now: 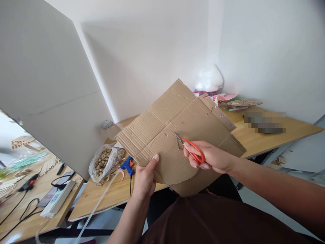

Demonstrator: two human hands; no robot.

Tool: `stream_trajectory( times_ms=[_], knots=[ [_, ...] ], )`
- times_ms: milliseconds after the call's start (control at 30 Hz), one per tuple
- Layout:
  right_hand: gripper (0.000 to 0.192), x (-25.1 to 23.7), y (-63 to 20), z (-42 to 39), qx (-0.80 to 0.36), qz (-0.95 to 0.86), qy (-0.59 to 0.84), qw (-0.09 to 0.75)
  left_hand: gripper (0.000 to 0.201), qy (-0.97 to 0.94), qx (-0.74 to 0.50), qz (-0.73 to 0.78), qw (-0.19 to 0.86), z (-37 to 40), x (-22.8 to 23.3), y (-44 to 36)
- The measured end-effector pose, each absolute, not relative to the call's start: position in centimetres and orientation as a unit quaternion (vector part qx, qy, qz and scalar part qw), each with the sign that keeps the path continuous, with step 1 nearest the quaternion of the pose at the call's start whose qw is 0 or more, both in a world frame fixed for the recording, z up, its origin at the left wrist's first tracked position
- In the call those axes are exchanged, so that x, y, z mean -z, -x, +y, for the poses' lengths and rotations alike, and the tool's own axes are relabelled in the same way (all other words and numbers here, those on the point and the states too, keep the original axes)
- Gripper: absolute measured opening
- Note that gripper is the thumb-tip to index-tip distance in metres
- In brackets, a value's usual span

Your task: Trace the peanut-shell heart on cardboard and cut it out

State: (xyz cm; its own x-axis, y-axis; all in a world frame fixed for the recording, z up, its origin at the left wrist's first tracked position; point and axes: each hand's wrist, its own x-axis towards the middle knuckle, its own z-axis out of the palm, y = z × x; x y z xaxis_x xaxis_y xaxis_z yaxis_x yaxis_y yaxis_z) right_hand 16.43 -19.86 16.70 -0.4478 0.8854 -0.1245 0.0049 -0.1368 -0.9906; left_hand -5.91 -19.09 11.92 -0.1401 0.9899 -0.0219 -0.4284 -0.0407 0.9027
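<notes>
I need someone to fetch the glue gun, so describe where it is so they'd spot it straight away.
Look at the wooden table against the white wall, near its left end, just left of the cardboard sheet held in the left hand. Beside the clear bag of nuts lies the glue gun, the only blue thing there, with an orange trigger.

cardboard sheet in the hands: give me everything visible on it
The cardboard sheet is brown corrugated board, a flattened box panel with fold creases and flaps, torn and ragged along its upper right edge. It is held up, tilted, above the wooden table. The left hand grips its lower edge, thumb on the front face. The right hand works orange-handled scissors into it, blades in the board. A curved cut runs along the lower part, leaving a rounded edge.
</notes>
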Motion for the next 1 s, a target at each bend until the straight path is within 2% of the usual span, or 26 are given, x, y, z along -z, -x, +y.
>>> stream_trajectory(
  times_ms=[367, 733, 1000],
  knots=[
    [0.052, -18.4, -17.5, -19.0, -0.588, -0.624, 0.391, 0.335, 0.057, -0.357, -0.599, 0.419, 0.581, -18.9, -13.0, 6.3],
    [0.021, -17.4, -19.0, -18.2, -0.561, -0.678, 0.347, 0.325, 0.050, -0.355, -0.574, 0.433, 0.598, -18.6, -14.1, 6.6],
    [0.024, -16.7, -19.1, -18.3, -0.556, -0.672, 0.355, 0.336, 0.051, -0.358, -0.568, 0.442, 0.595, -18.7, -14.3, 6.7]
  ],
)
